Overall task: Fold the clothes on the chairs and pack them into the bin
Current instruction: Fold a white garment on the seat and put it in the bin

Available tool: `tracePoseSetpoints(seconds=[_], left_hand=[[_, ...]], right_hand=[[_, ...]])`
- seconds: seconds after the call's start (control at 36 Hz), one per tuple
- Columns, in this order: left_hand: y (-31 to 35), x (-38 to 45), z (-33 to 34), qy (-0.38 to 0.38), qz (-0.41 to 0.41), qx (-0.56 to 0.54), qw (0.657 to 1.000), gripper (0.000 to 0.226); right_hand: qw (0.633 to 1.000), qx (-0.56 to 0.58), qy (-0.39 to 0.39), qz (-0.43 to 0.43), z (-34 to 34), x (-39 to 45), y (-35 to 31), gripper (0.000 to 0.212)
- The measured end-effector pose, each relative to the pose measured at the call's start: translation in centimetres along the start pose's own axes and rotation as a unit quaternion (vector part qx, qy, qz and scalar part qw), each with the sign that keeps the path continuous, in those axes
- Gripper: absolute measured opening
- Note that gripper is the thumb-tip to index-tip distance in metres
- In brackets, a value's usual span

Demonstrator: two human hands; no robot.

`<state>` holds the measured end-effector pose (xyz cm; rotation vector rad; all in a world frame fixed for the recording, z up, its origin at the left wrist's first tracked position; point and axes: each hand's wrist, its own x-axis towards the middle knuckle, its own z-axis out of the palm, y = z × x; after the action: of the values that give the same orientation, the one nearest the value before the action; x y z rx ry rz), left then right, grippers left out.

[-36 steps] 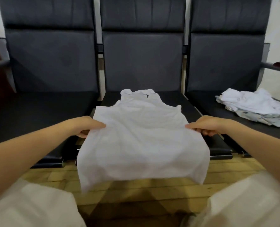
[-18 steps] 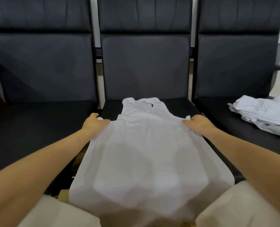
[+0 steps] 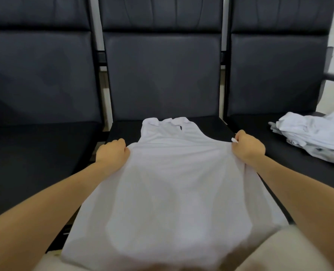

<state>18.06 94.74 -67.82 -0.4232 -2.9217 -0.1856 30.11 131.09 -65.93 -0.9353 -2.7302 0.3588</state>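
Both hands, left hand (image 3: 112,152) and right hand (image 3: 248,146), pinch thin white top (image 3: 172,192) on black chair (image 3: 162,79).

1. The left chair seat (image 3: 35,153), at the frame's left, lies bare.
2. A white clothes pile (image 3: 314,135) covers the right seat's far part.
3. The spread white top (image 3: 174,182) covers the middle seat.

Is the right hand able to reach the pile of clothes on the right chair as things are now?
Probably yes, but not at once. The right hand grips the edge of the white top, so it must let go first. The pile of clothes lies on the right chair, with only bare seat between.
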Motion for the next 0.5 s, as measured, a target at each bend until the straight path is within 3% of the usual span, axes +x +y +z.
tracePoseSetpoints(seconds=[0.08,0.22,0.36,0.5], left_hand=[[0.0,0.1,-0.1,0.004,-0.009,-0.012,1.0,0.019],[0.6,1.6,-0.2,0.01,-0.034,-0.049,0.998,0.018],[1.8,4.9,-0.3,0.006,-0.069,-0.174,0.982,0.028],[2.8,7.9,0.9,-0.008,-0.094,-0.228,0.969,0.031]], right_hand=[[1.0,-0.013,-0.001,-0.002,0.2,0.2,-0.5,0.021],[0.995,-0.041,0.047,-0.083,0.9,0.9,-1.8,0.035],[0.991,0.1,0.056,-0.074,1.0,2.4,-5.5,0.022],[0.986,0.145,0.02,-0.082,2.5,4.5,-9.5,0.031]])
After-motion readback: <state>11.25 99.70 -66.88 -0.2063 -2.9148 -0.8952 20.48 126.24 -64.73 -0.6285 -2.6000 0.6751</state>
